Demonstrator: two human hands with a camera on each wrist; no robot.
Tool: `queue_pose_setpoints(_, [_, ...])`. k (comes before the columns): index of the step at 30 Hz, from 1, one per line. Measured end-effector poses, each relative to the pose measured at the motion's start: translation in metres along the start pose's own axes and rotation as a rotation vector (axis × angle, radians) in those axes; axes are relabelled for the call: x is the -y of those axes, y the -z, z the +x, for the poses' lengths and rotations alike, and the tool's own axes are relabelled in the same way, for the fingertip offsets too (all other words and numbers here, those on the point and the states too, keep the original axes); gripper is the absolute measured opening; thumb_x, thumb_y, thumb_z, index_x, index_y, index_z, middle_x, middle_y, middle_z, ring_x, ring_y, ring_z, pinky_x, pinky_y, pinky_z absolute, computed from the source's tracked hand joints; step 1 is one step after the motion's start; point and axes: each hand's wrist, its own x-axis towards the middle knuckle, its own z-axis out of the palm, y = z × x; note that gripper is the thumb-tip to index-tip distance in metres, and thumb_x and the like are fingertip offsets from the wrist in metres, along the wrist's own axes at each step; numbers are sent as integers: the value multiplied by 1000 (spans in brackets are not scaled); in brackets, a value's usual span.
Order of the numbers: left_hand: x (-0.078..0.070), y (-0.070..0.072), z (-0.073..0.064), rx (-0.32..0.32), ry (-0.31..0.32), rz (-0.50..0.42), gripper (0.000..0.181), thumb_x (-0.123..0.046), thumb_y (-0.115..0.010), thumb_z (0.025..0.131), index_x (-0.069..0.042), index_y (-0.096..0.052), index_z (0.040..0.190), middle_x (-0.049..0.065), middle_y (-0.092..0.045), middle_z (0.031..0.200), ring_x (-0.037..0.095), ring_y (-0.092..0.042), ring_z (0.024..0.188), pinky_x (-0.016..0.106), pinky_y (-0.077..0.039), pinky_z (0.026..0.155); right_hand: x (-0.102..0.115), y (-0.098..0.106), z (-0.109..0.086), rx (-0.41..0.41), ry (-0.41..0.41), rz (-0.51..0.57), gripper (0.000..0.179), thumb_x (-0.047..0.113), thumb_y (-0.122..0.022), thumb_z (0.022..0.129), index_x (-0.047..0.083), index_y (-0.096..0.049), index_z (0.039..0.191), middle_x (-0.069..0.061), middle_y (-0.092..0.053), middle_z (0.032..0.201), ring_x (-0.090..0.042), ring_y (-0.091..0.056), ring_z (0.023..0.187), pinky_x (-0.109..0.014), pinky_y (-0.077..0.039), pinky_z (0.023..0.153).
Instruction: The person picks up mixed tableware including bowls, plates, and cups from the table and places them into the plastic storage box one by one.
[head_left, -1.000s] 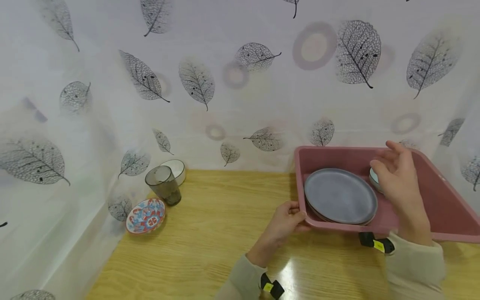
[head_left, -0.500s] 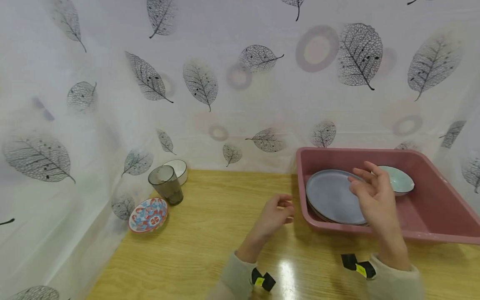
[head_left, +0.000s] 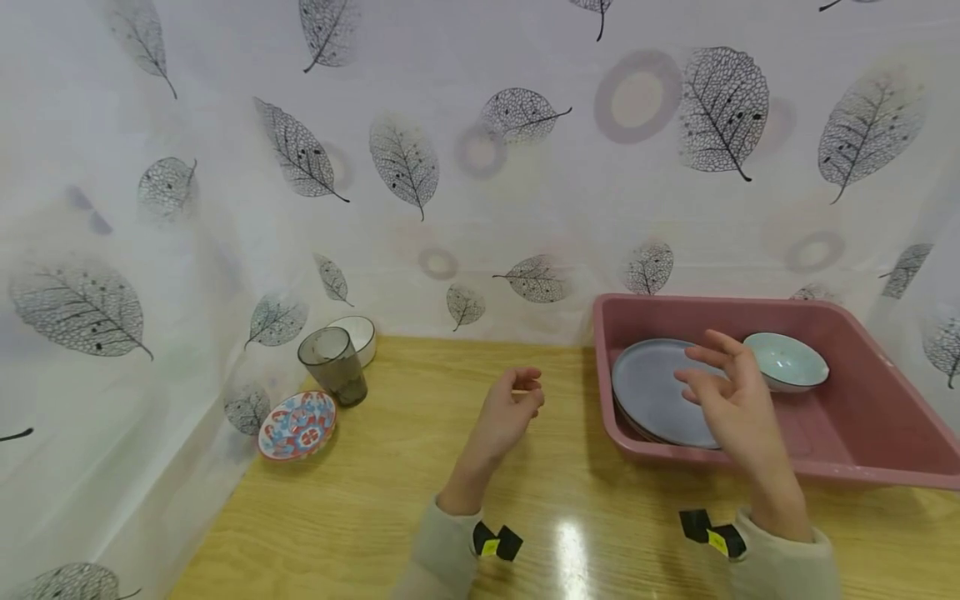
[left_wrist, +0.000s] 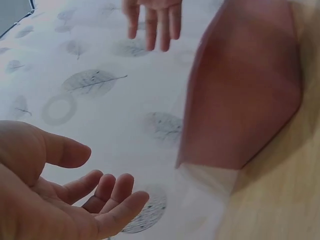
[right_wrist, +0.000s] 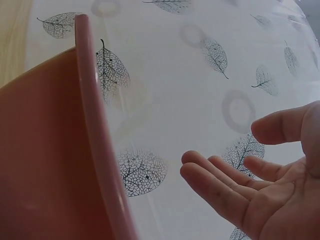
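My right hand (head_left: 738, 408) hovers above the pink basin (head_left: 873, 477), its fingers loosely spread and holding nothing. In the basin's left part lies a stack of grey plates (head_left: 652, 392), partly covered by that hand in the head view. A pale green bowl (head_left: 787, 363) sits at the basin's back, right of the plates. Left of the basin, my left hand (head_left: 498, 421) hangs over the table with fingers relaxed and nothing in them. The left wrist view shows that hand (left_wrist: 75, 195) apart from the basin's outer wall (left_wrist: 245, 85).
Toward the table's left side stand a dark see-through glass (head_left: 334, 367), a white bowl (head_left: 362, 337) behind it and a red-and-blue patterned dish (head_left: 298, 427) in front. A leaf-print sheet (head_left: 480, 200) hangs along the back and left edges of the wooden table (head_left: 420, 417).
My left hand has let go of the basin's corner and moved left. My right hand has drawn left from over the pale green bowl, which now shows whole.
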Motion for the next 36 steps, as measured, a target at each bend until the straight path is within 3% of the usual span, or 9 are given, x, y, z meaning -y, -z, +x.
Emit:
queue_pose_setpoints(6, [-13,25,-5,-168,-81,88,33,-5,-56,98,3,-54,130,17,-57,120,28,-58,107,40,-54,93,1,0,0,30,-8,-55,55,11,-44,104,4,-22,154,-19,-47,138,8,-61,96,-12,-55,77])
queue_pose_setpoints(13, [-24,60,-12,-375,-146,87,32,-4,-55,97,2,-54,129,18,-56,120,29,-57,106,38,-53,91,2,2,0,54,-18,-78,56,13,-43,104,4,-21,155,-22,-47,139,12,-58,94,-11,-54,76])
queue_pose_setpoints(20, [-21,105,-18,-601,-146,94,33,-4,-52,98,2,-53,130,19,-55,121,29,-57,105,23,-49,83,1,3,-2,89,-21,-81,56,16,-42,106,6,-20,155,-23,-45,141,10,-59,98,-11,-54,77])
queue_pose_setpoints(24, [-20,128,-26,-752,-157,156,34,-1,-47,97,7,-51,129,23,-52,121,31,-54,104,27,-45,82,1,3,-3,100,-35,-97,55,20,-42,106,7,-22,155,-22,-45,143,11,-58,97,-12,-55,77])
queue_pose_setpoints(30, [-15,157,-42,-904,-79,300,35,-5,-44,99,4,-48,132,25,-45,127,34,-51,103,39,-45,82,1,3,-4,118,-60,-126,56,22,-43,106,7,-23,156,-22,-45,144,13,-56,95,-14,-55,77])
queue_pose_setpoints(36, [-3,186,-59,-971,102,592,39,-9,-41,99,7,-43,135,36,-35,131,52,-40,112,63,-40,88,0,2,-4,133,-60,-141,55,21,-43,106,6,-25,155,-23,-45,143,11,-57,96,-14,-55,76])
